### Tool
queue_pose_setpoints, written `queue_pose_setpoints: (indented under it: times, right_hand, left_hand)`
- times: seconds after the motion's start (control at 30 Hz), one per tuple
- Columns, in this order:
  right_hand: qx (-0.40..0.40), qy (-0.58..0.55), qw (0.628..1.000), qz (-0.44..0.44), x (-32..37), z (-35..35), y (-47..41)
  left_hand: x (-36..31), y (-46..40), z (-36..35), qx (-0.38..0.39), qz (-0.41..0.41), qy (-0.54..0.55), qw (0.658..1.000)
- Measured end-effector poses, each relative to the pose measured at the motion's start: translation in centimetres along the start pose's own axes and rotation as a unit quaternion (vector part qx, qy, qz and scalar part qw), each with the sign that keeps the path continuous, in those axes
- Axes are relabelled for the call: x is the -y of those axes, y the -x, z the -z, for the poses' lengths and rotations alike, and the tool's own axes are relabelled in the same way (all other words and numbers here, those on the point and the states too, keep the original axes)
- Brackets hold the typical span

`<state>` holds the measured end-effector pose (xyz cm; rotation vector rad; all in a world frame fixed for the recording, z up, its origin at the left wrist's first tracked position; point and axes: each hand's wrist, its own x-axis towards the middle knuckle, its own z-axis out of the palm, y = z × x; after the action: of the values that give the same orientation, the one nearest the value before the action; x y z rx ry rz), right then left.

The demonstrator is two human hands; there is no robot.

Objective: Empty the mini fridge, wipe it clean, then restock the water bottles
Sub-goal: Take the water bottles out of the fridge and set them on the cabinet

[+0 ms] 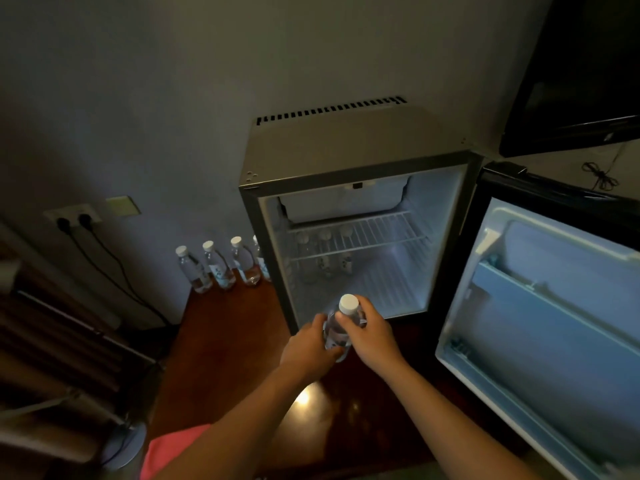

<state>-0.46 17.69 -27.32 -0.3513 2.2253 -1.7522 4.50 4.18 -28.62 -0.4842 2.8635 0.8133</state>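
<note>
bottle [341,327] | gripped between both hands [346,337] (before open fridge [349,140])

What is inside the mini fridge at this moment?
Inside the mini fridge, three water bottles stand at the back left under the wire shelf. The freezer box sits on top. Its inside is hidden.

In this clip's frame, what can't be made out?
Head view only:
- Fourth bottle beside the fridge: mostly hidden by its frame.
- Bottles inside: blurred behind the wire shelf; count unclear.
- Held bottle: label covered by both hands' fingers.
- Door: cut off by the right edge.
</note>
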Motion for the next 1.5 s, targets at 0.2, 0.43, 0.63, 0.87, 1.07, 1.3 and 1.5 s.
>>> queue_pose_setpoints:
  times: [0.2,0.43,0.63,0.87,1.07,1.3,1.5]
  right_hand:
    - [0.051,0.004,0.999,0.013,1.1,-2.8,0.7]
    - [0.107,0.020,0.994,0.010,1.4,-8.0,0.3]
    - [0.161,0.027,0.987,0.006,1.9,-14.2,-0.7]
    - [0.189,0.048,0.980,-0.023,1.9,-20.6,-3.9]
    - [0.205,0.077,0.976,-0.018,1.2,-26.9,-7.3]
    - [0.208,0.102,0.973,-0.025,-0.2,-33.8,-9.7]
    - [0.221,0.129,0.966,-0.041,-2.1,-37.9,-10.4]
  left_hand:
    - [2.8,1.4,0.6,-0.011,0.053,0.018,0.998]
    - [7.7,2.9,1.5,-0.035,0.092,0.029,0.995]
    - [13.4,3.3,3.3,-0.040,0.125,0.063,0.989]
    - [19.1,1.3,6.4,-0.020,0.164,0.070,0.984]
    - [25.0,-1.4,9.3,-0.013,0.158,0.054,0.986]
    - [30.7,-3.4,11.2,0.011,0.160,0.041,0.986]
    - [34.4,-4.2,11.7,0.027,0.169,0.043,0.984]
